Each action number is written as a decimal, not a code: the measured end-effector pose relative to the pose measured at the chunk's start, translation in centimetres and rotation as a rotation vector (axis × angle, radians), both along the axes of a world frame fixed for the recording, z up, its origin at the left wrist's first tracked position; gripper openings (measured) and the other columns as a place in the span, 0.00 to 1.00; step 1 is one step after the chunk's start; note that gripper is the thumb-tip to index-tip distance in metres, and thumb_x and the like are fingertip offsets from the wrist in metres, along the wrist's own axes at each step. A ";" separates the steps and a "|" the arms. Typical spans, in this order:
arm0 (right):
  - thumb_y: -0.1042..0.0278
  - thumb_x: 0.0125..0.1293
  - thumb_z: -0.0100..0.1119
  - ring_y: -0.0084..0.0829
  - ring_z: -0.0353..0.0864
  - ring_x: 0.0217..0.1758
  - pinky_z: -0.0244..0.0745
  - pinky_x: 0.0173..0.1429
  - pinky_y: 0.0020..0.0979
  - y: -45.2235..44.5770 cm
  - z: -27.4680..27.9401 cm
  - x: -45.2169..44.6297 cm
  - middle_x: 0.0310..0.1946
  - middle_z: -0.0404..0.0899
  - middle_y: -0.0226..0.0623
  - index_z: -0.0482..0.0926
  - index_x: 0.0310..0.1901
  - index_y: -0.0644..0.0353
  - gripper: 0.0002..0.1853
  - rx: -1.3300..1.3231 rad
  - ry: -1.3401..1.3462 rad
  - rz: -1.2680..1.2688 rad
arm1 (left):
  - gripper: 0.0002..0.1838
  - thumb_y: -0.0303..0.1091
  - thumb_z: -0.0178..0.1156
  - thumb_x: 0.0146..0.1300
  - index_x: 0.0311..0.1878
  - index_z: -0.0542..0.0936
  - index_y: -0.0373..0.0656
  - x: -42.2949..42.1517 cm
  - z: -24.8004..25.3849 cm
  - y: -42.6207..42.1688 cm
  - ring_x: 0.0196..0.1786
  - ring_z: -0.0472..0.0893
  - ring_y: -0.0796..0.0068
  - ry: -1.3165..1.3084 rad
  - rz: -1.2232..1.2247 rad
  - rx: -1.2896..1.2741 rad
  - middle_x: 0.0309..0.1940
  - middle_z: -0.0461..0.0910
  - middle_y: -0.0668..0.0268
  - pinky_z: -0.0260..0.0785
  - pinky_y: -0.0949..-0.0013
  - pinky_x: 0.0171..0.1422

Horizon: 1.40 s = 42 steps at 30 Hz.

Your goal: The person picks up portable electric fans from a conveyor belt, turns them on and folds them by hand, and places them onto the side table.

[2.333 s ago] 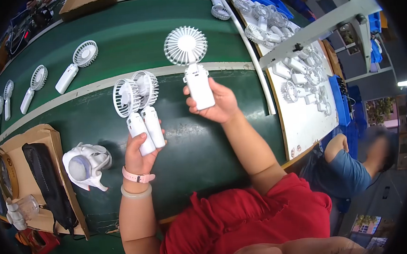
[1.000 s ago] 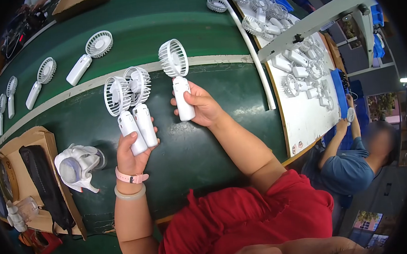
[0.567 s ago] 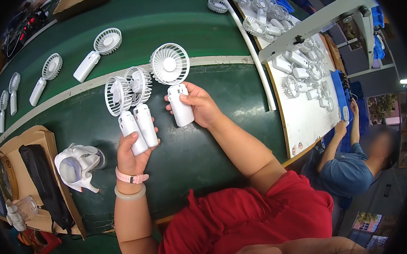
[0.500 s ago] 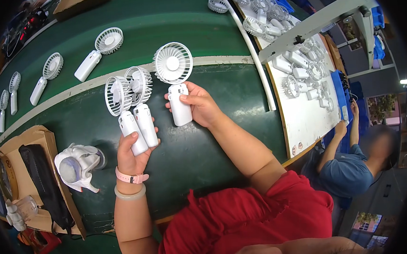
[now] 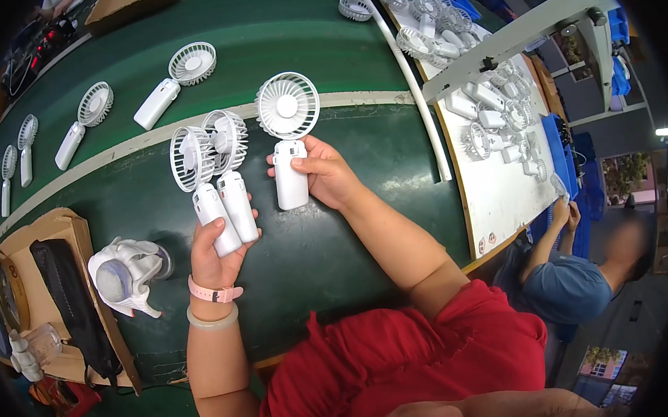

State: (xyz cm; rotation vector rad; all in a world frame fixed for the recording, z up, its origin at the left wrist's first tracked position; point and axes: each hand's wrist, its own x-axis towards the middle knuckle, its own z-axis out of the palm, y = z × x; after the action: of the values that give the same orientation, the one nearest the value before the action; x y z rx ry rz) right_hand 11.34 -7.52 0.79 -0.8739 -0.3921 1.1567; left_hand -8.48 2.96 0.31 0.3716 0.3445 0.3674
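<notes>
Two white handheld fans (image 5: pixel 214 216) stand side by side in my left hand (image 5: pixel 213 254), their round cages overlapping at the top. My left fingers are closed around both handles. My right hand (image 5: pixel 328 172) grips another white handheld fan (image 5: pixel 292 182) by its handle, thumb on the front near the neck. This fan's cage faces me, and it is held upright a little to the right of the left-hand pair, apart from it. Beyond my hands, several similar fans (image 5: pixel 158 103) lie in a row on the green belt (image 5: pixel 262 29).
At left, a cardboard tray (image 5: pixel 86 277) holds a black pouch (image 5: pixel 76 308); a white cloth-like bundle with a clear container (image 5: pixel 128 276) sits beside it. To the right, many fans lie on a white table (image 5: pixel 487 207) behind a white pipe (image 5: pixel 419 96). A co-worker (image 5: pixel 568 286) sits there.
The fans on the belt have shifted slightly to the right. My right hand's fan has turned a little more upright. The co-worker's hands have come together lower down.
</notes>
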 end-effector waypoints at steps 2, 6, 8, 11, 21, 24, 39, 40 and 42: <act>0.74 0.56 0.57 0.39 0.79 0.46 0.73 0.53 0.37 -0.1 -0.2 0.0 0.45 0.76 0.49 0.64 0.54 0.65 0.23 0.001 0.003 0.001 | 0.29 0.31 0.53 0.55 0.61 0.60 0.40 0.0 0.0 0.0 0.49 0.75 0.57 0.005 0.001 0.001 0.54 0.68 0.49 0.74 0.55 0.47; 0.74 0.56 0.57 0.38 0.79 0.46 0.73 0.53 0.37 0.0 -0.2 0.0 0.44 0.76 0.49 0.64 0.54 0.65 0.23 0.008 -0.009 0.028 | 0.29 0.31 0.54 0.56 0.62 0.59 0.41 0.0 0.0 0.0 0.50 0.75 0.57 -0.010 -0.010 0.014 0.54 0.68 0.49 0.74 0.55 0.48; 0.73 0.57 0.57 0.38 0.79 0.46 0.73 0.53 0.36 0.1 -0.1 0.0 0.44 0.76 0.49 0.64 0.54 0.65 0.23 0.008 -0.005 0.020 | 0.30 0.30 0.54 0.55 0.62 0.59 0.42 -0.1 0.0 0.0 0.50 0.75 0.57 -0.010 -0.012 0.026 0.55 0.67 0.50 0.74 0.55 0.48; 0.73 0.56 0.57 0.38 0.79 0.45 0.73 0.53 0.36 0.0 -0.1 0.0 0.44 0.77 0.49 0.64 0.54 0.65 0.23 0.008 0.015 0.007 | 0.31 0.29 0.56 0.55 0.63 0.58 0.44 -0.1 0.2 -0.2 0.51 0.74 0.58 0.000 -0.023 0.058 0.55 0.67 0.51 0.74 0.54 0.48; 0.73 0.57 0.58 0.39 0.79 0.46 0.73 0.53 0.37 0.0 -0.2 0.0 0.45 0.76 0.48 0.63 0.54 0.65 0.24 0.011 -0.004 0.028 | 0.34 0.32 0.57 0.54 0.64 0.57 0.41 0.0 0.4 -0.4 0.53 0.72 0.60 0.017 -0.018 0.113 0.56 0.66 0.54 0.70 0.57 0.51; 0.72 0.57 0.58 0.39 0.79 0.46 0.73 0.53 0.37 0.0 0.0 -0.1 0.45 0.76 0.48 0.63 0.54 0.65 0.24 0.009 0.002 0.020 | 0.33 0.31 0.57 0.54 0.64 0.57 0.41 0.0 0.5 -0.4 0.53 0.72 0.60 0.019 -0.025 0.112 0.56 0.66 0.54 0.70 0.56 0.51; 0.67 0.60 0.56 0.36 0.79 0.45 0.75 0.50 0.35 -0.3 -0.3 -0.1 0.45 0.76 0.46 0.65 0.54 0.64 0.21 -0.033 -0.032 0.029 | 0.33 0.24 0.55 0.54 0.64 0.55 0.47 0.0 0.8 -0.7 0.56 0.71 0.54 0.039 -0.017 0.162 0.57 0.64 0.56 0.73 0.48 0.50; 0.66 0.61 0.55 0.35 0.79 0.45 0.75 0.50 0.35 -0.1 -0.2 -0.1 0.45 0.76 0.46 0.65 0.54 0.64 0.21 -0.044 -0.025 0.055 | 0.34 0.24 0.55 0.54 0.64 0.55 0.48 0.0 1.0 -0.7 0.55 0.72 0.54 0.034 -0.020 0.172 0.57 0.64 0.57 0.74 0.49 0.49; 0.65 0.62 0.54 0.32 0.80 0.42 0.78 0.46 0.32 0.0 -0.4 -0.3 0.43 0.76 0.46 0.65 0.53 0.64 0.20 -0.071 -0.057 0.039 | 0.35 0.24 0.58 0.52 0.63 0.54 0.49 0.1 0.9 -0.7 0.52 0.74 0.55 0.044 -0.013 0.208 0.56 0.66 0.57 0.76 0.53 0.45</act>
State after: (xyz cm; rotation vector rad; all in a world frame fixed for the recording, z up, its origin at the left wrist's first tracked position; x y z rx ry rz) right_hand 11.04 -7.48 0.42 -0.9658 -0.4181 1.1894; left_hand -8.41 2.22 1.19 0.5855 0.3477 0.3843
